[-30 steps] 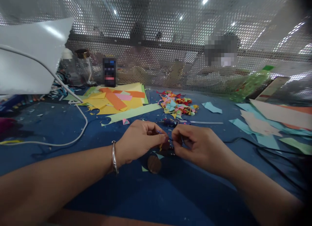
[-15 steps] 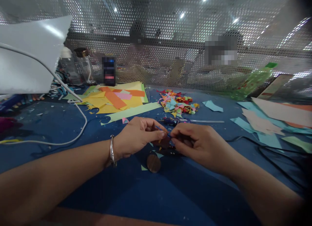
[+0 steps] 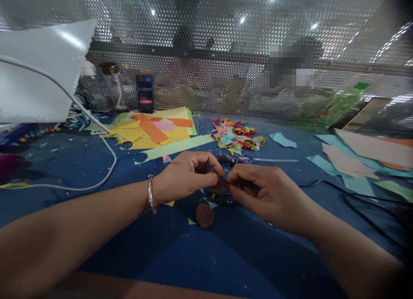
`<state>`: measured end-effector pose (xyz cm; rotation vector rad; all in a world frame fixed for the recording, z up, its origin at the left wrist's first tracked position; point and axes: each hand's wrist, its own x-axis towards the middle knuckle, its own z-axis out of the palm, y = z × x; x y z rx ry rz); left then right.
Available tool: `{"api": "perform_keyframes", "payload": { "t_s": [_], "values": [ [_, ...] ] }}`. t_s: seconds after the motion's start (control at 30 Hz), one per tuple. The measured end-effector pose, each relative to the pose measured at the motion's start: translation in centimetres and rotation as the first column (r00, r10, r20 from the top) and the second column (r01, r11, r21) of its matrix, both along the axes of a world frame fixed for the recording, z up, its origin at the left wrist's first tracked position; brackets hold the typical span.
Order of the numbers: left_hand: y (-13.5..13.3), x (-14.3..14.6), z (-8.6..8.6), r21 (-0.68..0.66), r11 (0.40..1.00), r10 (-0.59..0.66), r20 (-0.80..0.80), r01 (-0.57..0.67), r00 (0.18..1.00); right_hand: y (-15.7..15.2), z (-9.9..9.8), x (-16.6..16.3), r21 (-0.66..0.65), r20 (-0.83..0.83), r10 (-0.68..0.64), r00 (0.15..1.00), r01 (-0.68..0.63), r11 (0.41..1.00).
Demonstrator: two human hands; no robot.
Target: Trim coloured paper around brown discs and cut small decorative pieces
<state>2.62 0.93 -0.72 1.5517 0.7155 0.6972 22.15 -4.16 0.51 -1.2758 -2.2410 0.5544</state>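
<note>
My left hand, with a silver bangle at its wrist, pinches a thin blue strip between thumb and fingers. My right hand is closed in a pinch at the strip's other end, its fingertips almost touching the left ones. What lies deeper inside the right fingers is hidden. Just below the hands, a round brown disc lies on the blue table. A dark object shows partly under the right fingers, too shaded to name. Small green and yellow paper scraps lie around the disc.
Behind the hands lie a blue glue gun with a clear stick and a heap of coloured paper bits. Yellow sheets are at left, pale sheets at right. A white cable and black cables cross the table.
Both hands stay together around the blue strip, with small finger shifts. The yellow bit below the fingertips is no longer seen there; a yellow scrap now shows under my left palm.
</note>
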Motion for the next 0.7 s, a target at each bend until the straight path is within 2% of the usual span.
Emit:
{"api": "perform_keyframes", "payload": {
  "t_s": [0.17, 0.3, 0.4, 0.5, 0.7],
  "values": [
    [-0.3, -0.2, 0.5, 0.233, 0.972, 0.005, -0.081, 0.014, 0.997, -0.3, 0.0, -0.1, 0.001, -0.025, -0.004, 1.0, 0.004, 1.0],
    [-0.4, -0.5, 0.8, 0.335, 0.941, -0.018, -0.097, 0.05, 0.995, -0.4, 0.1, -0.3, 0.026, -0.024, 0.018, 1.0, -0.018, 1.0],
    [-0.5, -0.6, 1.1, 0.339, 0.939, -0.015, -0.114, 0.053, 0.993, -0.4, 0.1, -0.3, 0.027, -0.037, 0.032, 0.999, -0.031, 0.999],
    [-0.7, -0.7, 1.2, 0.285, 0.956, -0.037, -0.107, 0.066, 0.994, -0.5, 0.1, -0.3, 0.025, -0.015, 0.037, 0.999, -0.036, 0.999],
    [-0.6, -0.7, 0.8, 0.251, 0.966, -0.043, -0.089, 0.064, 0.995, -0.4, -0.1, -0.2, 0.083, 0.018, 0.036, 0.999, -0.038, 0.996]
  ]
}}
